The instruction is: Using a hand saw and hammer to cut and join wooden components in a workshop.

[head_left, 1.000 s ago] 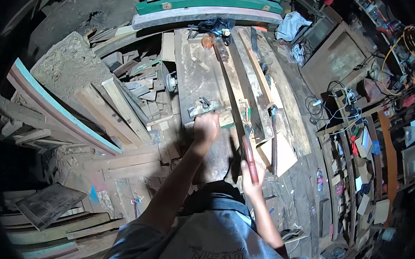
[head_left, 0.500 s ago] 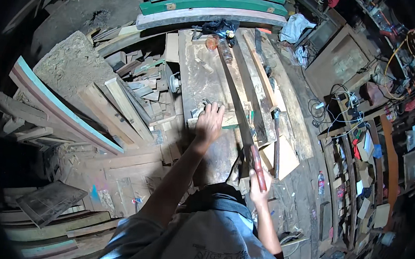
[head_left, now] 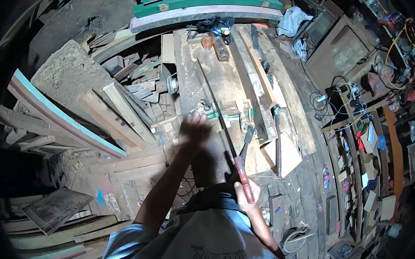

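The right hand, at five o'clock from the centre of the view, has its fingers wrapped around the red-brown handle of a long hand tool. From that grip the tool's thin, dark blade points to eleven o'clock, slanting over the wooden workbench. It crosses in front of a green-edged wood piece — whether the two touch, I cannot tell.

The left hand is blurred, at about nine o'clock from the blade's middle and apart from it. Its fingers are stretched forward and look slightly apart; whether they touch the bench is unclear. Just beyond them, at twelve o'clock, is a small dark metal piece.

Farther up the bench at twelve stand an orange jar and a clear jar, side by side. A long timber beam lies at one o'clock, and a dark rod lies at three, over a pale board. Green-painted beams are stacked beyond the bench at twelve — wood offcuts fill the space at ten.
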Tool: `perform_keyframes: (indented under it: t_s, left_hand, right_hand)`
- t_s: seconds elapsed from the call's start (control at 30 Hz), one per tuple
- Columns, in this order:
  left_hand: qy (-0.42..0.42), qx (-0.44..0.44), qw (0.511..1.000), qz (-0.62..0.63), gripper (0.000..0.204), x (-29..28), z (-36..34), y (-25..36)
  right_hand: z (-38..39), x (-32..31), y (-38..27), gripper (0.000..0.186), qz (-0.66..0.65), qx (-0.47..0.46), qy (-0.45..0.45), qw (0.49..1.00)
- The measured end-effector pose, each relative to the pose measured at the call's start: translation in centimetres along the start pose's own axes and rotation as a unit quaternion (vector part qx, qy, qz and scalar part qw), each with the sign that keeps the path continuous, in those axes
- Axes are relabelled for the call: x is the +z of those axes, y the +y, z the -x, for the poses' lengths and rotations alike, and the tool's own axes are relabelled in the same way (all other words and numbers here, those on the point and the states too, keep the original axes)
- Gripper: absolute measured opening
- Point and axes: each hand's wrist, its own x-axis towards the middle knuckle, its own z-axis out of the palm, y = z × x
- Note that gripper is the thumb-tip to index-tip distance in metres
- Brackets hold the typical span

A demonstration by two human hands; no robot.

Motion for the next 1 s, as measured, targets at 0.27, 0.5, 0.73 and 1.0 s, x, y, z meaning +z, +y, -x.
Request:
perform_keyframes:
  t_s: [0.27,0.5,0.73,1.0]
  left_hand:
    - [-0.003,0.027,0.995,0.091,0.041,-1.3,-3.2,0.3]
    - [-0.017,0.033,0.991,0.130,0.055,-1.3,-4.4,0.5]
    - [0.022,-0.006,0.991,0.134,0.051,-1.5,-0.5,1.5]
    - [-0.027,-0.108,0.990,0.082,0.063,-3.4,-3.0,2.8]
  right_hand:
    - [-2.3,-0.4,0.3,0.019,-0.077,0.019,0.053,0.995]
    - [-2.5,0.0,0.4,0.021,-0.086,0.008,0.057,0.995]
    - [0.4,-1.0,0.2,0.016,0.021,0.022,0.028,0.999]
    - [-3.7,0.1,-0.5,0.016,-0.013,-0.047,0.028,0.998]
